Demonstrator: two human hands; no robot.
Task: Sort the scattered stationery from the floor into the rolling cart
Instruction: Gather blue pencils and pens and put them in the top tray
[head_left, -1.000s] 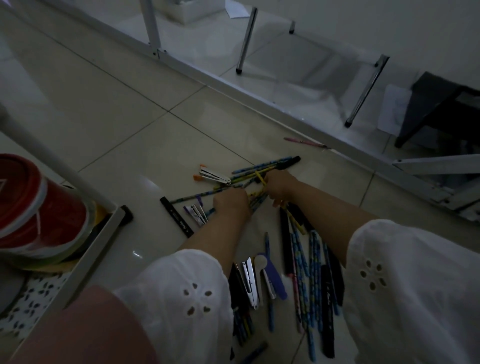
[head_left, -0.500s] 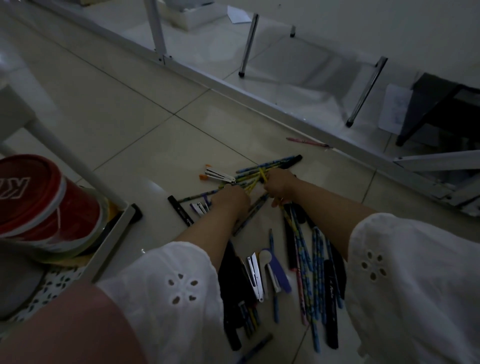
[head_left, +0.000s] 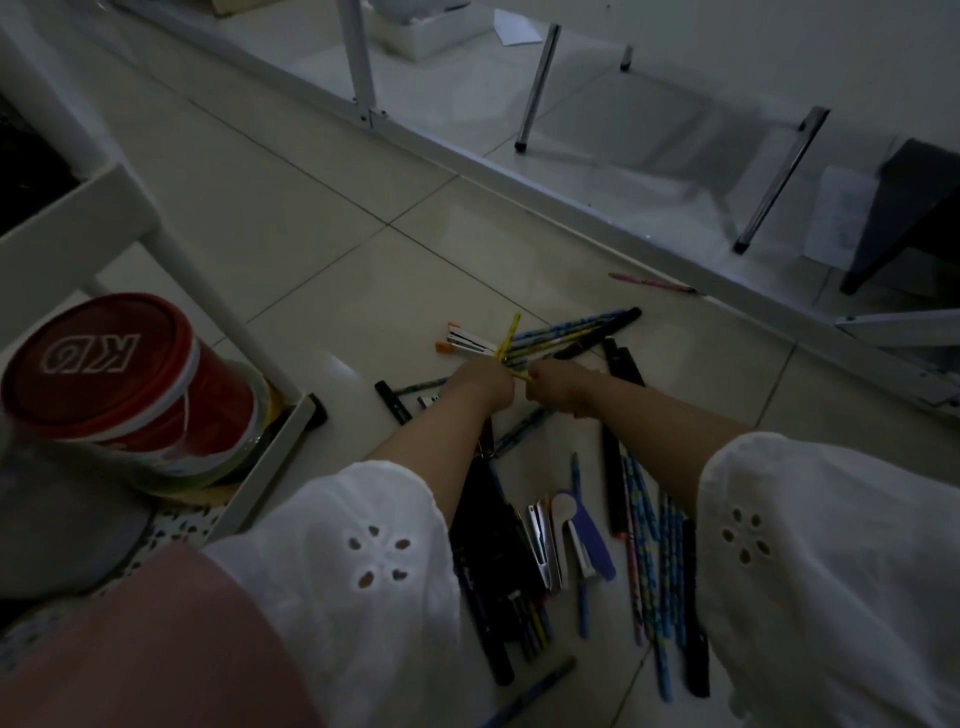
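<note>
Pens, pencils and staplers lie scattered on the tiled floor. My left hand (head_left: 480, 387) grips a yellow pencil (head_left: 508, 335) that sticks up and away from it. My right hand (head_left: 563, 387) is curled just to its right, pinching the near end of the yellow pencils. Beyond the hands lies a bunch of blue patterned pencils (head_left: 569, 330) with a black pen. Nearer me are staplers (head_left: 543, 545), a purple-and-white tool (head_left: 582, 535) and rows of blue pencils (head_left: 652, 551). The white rolling cart (head_left: 260, 441) stands at the left.
A red tin with a lid (head_left: 119, 384) sits in the cart's bottom tray. A pink pen (head_left: 652, 283) lies by the white floor rail (head_left: 519, 176). Chair legs (head_left: 537, 88) and a dark stool (head_left: 914, 213) stand beyond the rail.
Both hands have drawn closer together and lifted slightly; a yellow pencil now stands up out of my left hand. The camera has tilted, showing more of the cart.
</note>
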